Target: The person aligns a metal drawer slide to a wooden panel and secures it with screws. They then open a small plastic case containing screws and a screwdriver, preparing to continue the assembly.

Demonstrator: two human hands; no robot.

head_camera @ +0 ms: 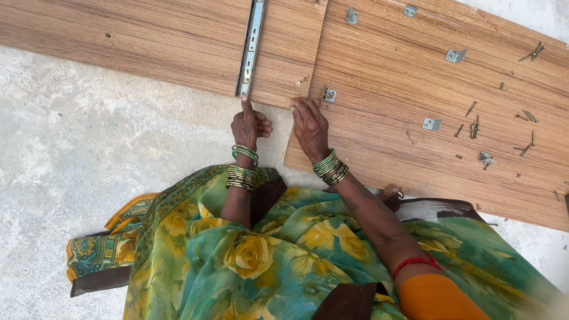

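Note:
My left hand [249,124] points its index finger at the near end of a metal drawer slide [251,47] screwed along a brown wooden panel [136,41]. The other fingers are curled and hold nothing. My right hand [309,125] rests palm down on the corner of a second wooden panel [415,154], fingertips touching its edge beside a small metal corner bracket [329,94]. Green bangles ring both wrists.
More corner brackets [454,56] sit on the right panel, with loose screws [474,126] scattered toward its far right. Both panels lie on a pale concrete floor [89,154]. A green and yellow flowered cloth [249,255] covers my lap below.

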